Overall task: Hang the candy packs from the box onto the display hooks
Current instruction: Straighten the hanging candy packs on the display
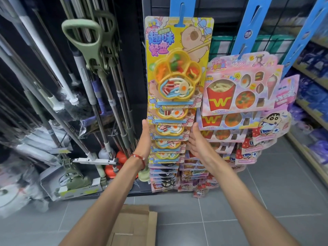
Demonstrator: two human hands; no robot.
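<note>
A column of yellow candy packs (pixel 177 68) with paw-shaped trays hangs overlapping on a blue display strip (pixel 182 9). My left hand (pixel 144 139) lies flat against the column's left edge, fingers straight and pointing up. My right hand (pixel 197 139) lies flat against the right edge at the same height. Both hold nothing. The cardboard box (pixel 132 226) stands open on the floor below my arms; its inside is not visible.
Pink fries-themed packs (pixel 239 89) and cartoon packs (pixel 271 125) hang on further blue strips (pixel 248 29) to the right. Mops and handles (pixel 92 71) lean at the left. Shelves of blue goods (pixel 312 96) line the right aisle. Grey tiled floor (pixel 266 201) lies below.
</note>
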